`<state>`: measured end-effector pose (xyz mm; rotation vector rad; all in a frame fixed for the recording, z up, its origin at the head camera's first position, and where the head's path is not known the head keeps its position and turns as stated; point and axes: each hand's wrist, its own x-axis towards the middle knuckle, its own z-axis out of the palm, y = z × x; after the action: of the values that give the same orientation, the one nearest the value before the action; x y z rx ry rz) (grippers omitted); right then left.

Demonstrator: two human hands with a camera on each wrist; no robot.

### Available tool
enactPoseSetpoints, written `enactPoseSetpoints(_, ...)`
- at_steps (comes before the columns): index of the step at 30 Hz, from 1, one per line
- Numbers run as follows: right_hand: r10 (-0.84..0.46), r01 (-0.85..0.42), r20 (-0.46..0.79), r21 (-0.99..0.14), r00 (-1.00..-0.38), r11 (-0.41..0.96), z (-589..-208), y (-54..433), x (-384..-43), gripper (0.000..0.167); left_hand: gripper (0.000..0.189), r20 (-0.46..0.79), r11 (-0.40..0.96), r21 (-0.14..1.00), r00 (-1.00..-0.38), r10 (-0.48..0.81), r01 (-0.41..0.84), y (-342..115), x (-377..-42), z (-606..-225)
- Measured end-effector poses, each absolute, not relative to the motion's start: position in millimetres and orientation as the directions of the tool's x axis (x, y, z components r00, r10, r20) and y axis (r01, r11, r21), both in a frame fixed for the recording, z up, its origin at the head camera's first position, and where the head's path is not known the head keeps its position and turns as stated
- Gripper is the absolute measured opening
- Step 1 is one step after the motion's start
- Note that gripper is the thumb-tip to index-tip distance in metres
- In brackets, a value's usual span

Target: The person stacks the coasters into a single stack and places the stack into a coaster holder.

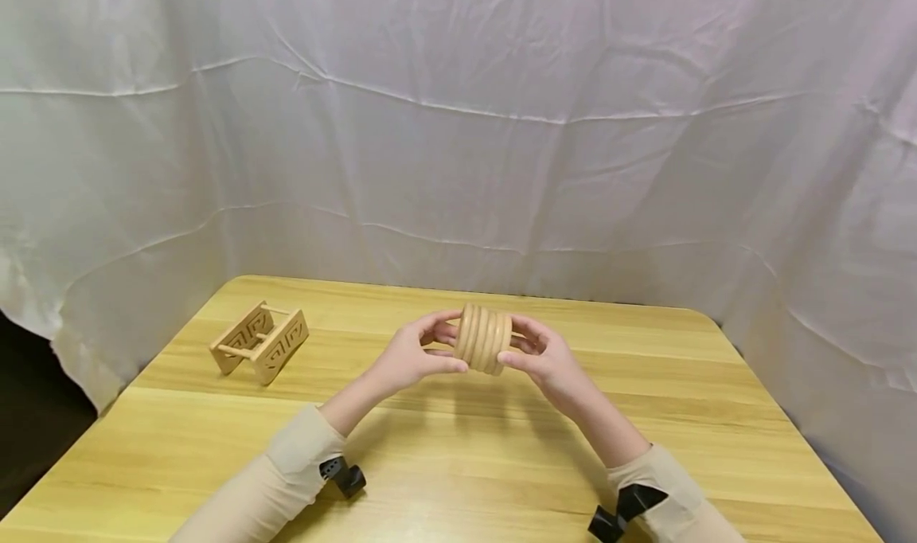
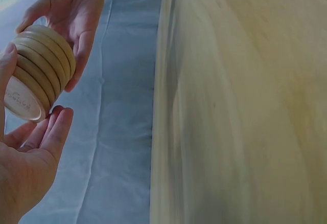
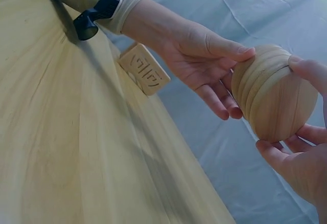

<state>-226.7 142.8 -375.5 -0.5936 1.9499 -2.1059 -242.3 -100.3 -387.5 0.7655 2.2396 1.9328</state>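
Observation:
A stack of several round wooden coasters (image 1: 483, 340) is held sideways above the table, its discs pressed face to face. My left hand (image 1: 403, 361) grips the left end, thumb at the near edge and fingers at the far edge. At the right end, my right hand (image 1: 557, 368) pinches the stack the same way. In the left wrist view the outer coaster (image 2: 21, 100) near my left hand bears faint lettering. The right wrist view shows a plain wood-grain face on the outer coaster (image 3: 286, 104) near my right hand.
A wooden coaster rack (image 1: 261, 342) with carved side panels and crossbars stands at the table's left. The wooden table (image 1: 458, 463) has rounded far corners. Pale cloth (image 1: 458, 169) hangs behind and at both sides. Black cameras (image 1: 618, 515) are strapped to both wrists.

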Motion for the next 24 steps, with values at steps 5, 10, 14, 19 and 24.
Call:
enactPoseSetpoints(5,-0.427,-0.084,0.118,-0.992,-0.897,-0.097,-376.5,131.4,-231.3,0.070,0.077,0.261,0.092,0.941,-0.873,0.412,0.324,-112.8,-243.2,-386.2)
enactPoseSetpoints(10,-0.431,-0.057,0.103,-0.991,-0.897,-0.120,-378.3,118.2,-235.5,0.068,0.076,0.261,0.132,0.931,-0.874,0.411,0.340,-126.5,-242.8,-383.1)
enactPoseSetpoints(14,-0.438,-0.052,0.112,-0.988,-0.892,-0.146,-377.3,106.9,-237.0,0.070,0.076,0.254,0.185,0.918,-0.881,0.399,0.349,-137.7,-241.8,-380.8)
enactPoseSetpoints(19,-0.445,-0.042,0.111,-0.986,-0.889,-0.160,-374.8,93.6,-239.0,0.070,0.075,0.239,0.223,0.913,-0.891,0.387,0.342,-151.1,-240.8,-378.4)
enactPoseSetpoints(24,-0.444,-0.047,0.114,-0.986,-0.889,-0.159,-371.8,80.4,-242.6,0.067,0.073,0.222,0.220,0.922,-0.900,0.374,0.319,-163.1,-241.3,-376.0)
